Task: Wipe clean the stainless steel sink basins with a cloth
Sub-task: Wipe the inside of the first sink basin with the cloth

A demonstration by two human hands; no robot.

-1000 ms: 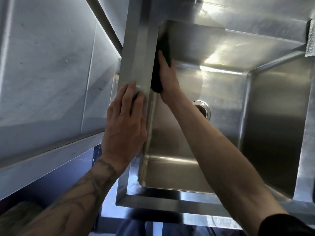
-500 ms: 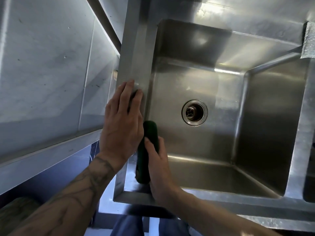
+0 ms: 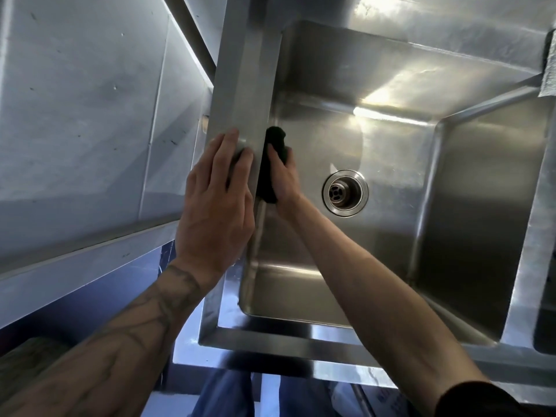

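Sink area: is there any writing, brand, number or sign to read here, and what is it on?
None can be read.
Sink, drain, dark cloth: no marks visible.
Pale object below the sink's front edge: faint bluish marks, too blurred to read.

Two bare hands: one left hand and one right hand; one black bunched cloth; two stainless steel sink basins, one deep rectangular basin in full view and one second basin seen only as a sliver at the right edge; one round metal drain; two forearms, one tattooed forearm and one bare forearm; one dark sleeve cuff.
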